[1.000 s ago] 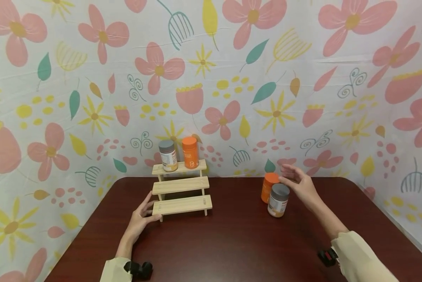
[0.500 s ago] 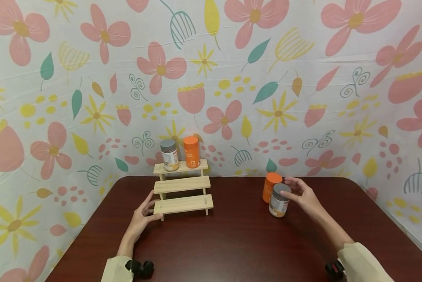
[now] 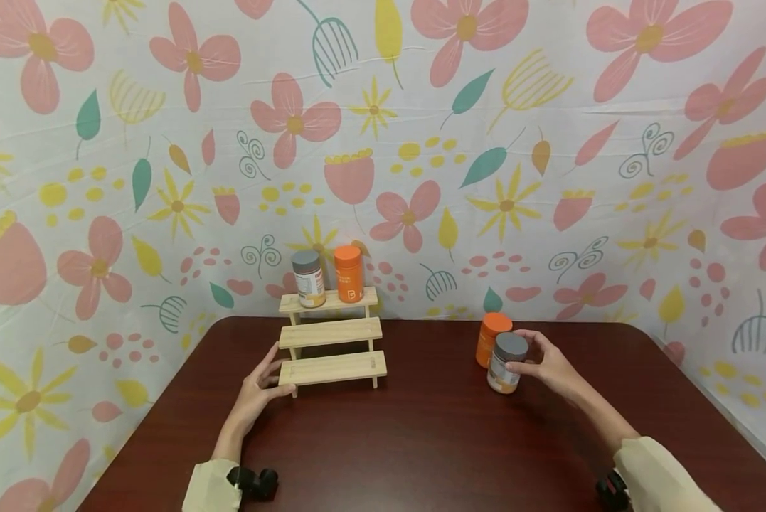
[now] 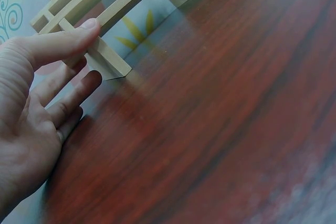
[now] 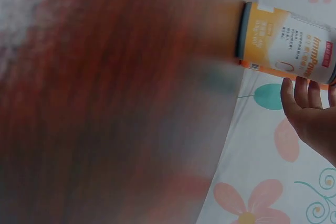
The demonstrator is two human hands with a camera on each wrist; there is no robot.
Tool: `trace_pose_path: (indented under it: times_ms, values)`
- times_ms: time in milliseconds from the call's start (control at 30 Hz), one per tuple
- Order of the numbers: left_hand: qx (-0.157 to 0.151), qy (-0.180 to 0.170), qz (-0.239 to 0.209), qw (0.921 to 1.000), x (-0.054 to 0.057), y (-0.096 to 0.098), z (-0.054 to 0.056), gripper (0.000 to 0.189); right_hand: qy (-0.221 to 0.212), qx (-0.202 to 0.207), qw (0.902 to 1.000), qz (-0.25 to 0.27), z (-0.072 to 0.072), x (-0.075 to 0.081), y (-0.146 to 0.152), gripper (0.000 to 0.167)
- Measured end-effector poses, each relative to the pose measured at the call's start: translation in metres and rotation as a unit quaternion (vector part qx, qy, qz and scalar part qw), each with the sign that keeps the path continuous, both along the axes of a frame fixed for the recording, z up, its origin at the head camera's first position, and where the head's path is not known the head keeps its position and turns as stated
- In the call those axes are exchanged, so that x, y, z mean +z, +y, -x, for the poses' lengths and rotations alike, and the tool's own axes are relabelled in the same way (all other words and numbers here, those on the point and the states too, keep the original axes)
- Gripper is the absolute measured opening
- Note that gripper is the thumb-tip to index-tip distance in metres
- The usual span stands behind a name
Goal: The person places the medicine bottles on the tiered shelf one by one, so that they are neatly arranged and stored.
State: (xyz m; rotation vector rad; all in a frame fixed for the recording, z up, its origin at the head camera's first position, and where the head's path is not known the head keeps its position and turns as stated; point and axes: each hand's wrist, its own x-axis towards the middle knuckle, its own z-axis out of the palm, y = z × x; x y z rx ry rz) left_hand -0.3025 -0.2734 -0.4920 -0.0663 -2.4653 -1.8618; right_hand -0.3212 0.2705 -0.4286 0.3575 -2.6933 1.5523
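Note:
A pale wooden three-step stand (image 3: 333, 368) is on the left of the table in the head view. My left hand (image 3: 249, 400) holds its lower left end; in the left wrist view the thumb (image 4: 84, 36) lies on a step's end, with other fingers below. On the right, a white-and-yellow supplement bottle with a grey lid (image 3: 503, 377) stands upright. My right hand (image 3: 549, 366) grips it from the right, thumb in front, and in the right wrist view its fingertips (image 5: 300, 92) meet the label side. Partly hidden behind is an orange bottle (image 3: 487, 340).
Another grey-lidded bottle (image 3: 309, 281) and an orange bottle (image 3: 349, 276) stand on the top step. The dark red-brown table (image 3: 415, 441) ends at the back against a flower-printed cloth (image 3: 408, 107). Each wrist wears a black camera.
My right hand has come down and inward from above the grey-lidded bottle, and its thumb and fingers now close around the side. The left hand keeps its place at the stand.

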Motion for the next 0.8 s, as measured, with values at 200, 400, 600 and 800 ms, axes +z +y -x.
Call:
trace_pose_path:
  times_ms: [200, 400, 600, 800]
  values:
    - [-0.001, 0.002, 0.001, 1.0000, 0.0000, -0.0005, 0.0006, 0.094, 0.010, -0.011, 0.9999, -0.007, 0.0011, -0.0035, -0.0015, 0.073]
    - [0.000, -0.001, 0.001, 1.0000, 0.0001, -0.0001, 0.0005, 0.093, 0.008, -0.018, 0.9998, -0.004, -0.0004, -0.0038, -0.0028, 0.071]
    - [0.002, -0.005, 0.000, 1.0000, 0.0000, -0.0001, 0.0004, 0.093, 0.006, -0.022, 0.9996, -0.016, -0.0004, -0.0026, -0.0028, 0.070]
    - [0.001, -0.002, 0.006, 1.0000, 0.0006, -0.0013, -0.0004, 0.093, -0.001, -0.034, 0.9987, -0.037, 0.0003, -0.0012, -0.0040, 0.070]
